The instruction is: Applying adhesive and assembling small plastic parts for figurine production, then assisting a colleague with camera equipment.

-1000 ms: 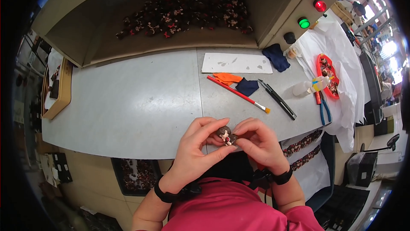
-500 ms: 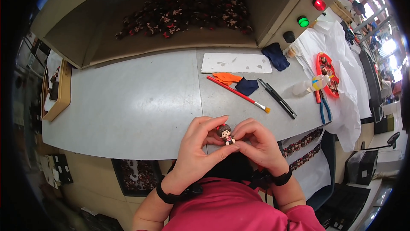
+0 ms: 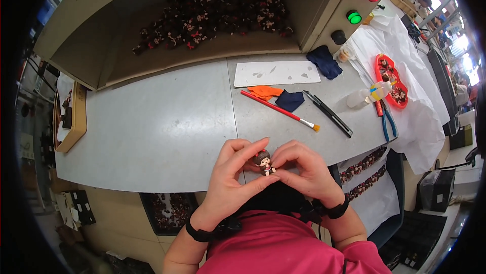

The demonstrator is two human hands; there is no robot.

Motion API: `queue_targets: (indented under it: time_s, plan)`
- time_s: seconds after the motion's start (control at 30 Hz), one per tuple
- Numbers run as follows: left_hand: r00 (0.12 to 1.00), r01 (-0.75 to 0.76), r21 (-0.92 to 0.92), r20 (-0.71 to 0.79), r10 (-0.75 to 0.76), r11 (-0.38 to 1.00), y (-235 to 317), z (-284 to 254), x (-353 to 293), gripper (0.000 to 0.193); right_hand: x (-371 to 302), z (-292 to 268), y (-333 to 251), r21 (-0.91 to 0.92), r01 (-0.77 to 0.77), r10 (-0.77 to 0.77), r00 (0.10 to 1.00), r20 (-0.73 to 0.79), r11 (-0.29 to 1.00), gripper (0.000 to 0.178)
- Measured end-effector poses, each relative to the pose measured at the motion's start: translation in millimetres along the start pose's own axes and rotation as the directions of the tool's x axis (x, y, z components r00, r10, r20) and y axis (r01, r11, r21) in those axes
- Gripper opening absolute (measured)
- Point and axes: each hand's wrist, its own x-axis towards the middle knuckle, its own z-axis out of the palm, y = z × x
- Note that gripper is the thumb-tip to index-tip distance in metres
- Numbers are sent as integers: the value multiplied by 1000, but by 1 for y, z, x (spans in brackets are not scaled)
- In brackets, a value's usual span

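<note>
A small brown-haired figurine (image 3: 264,161) with a red bow and a pale face is held upright between both hands, just off the table's front edge. My left hand (image 3: 235,167) curls round its left side, thumb beneath and forefinger near the top of the head. My right hand (image 3: 302,170) pinches its right side near the base. Beyond the hands lie a red-handled paintbrush (image 3: 278,109), a black utility knife (image 3: 328,114), an orange cloth (image 3: 265,92) and a dark blue cloth (image 3: 290,101).
A cabinet (image 3: 152,64) at the back holds heaped figurines (image 3: 223,13). Right: a clear bottle (image 3: 358,99), blue-handled pliers (image 3: 389,122), a red tray (image 3: 378,71). A white board (image 3: 276,73) lies behind the brush. Left: a tan box (image 3: 76,122). Dark bins (image 3: 147,213) flank me below.
The figurine has turned slightly in my fingers, its face now angled more to the right. Both hands keep their hold, and the view has shifted a little.
</note>
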Motion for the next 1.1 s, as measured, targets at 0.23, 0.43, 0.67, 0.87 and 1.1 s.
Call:
queue_targets:
  time_s: [0.23,0.43,0.67,0.87,1.1]
  plan:
    - [999,-40,108,22,38,993,-2,-2,-1,66,1,0,0,-87,61,-59,998,25,994,21]
    - [1000,-25,30,7,25,999,-1,-1,0,66,0,1,0,-47,32,-31,999,12,998,21]
    - [997,-22,-33,72,25,999,1,-6,1,55,1,2,1,3,25,-25,999,-22,1000,20]
    - [995,1,-33,101,2,999,1,-9,2,52,0,2,2,12,19,-19,999,-29,1000,19]
    - [993,15,-27,117,-11,1000,4,-8,1,53,0,0,1,-33,48,-49,999,-14,998,20]
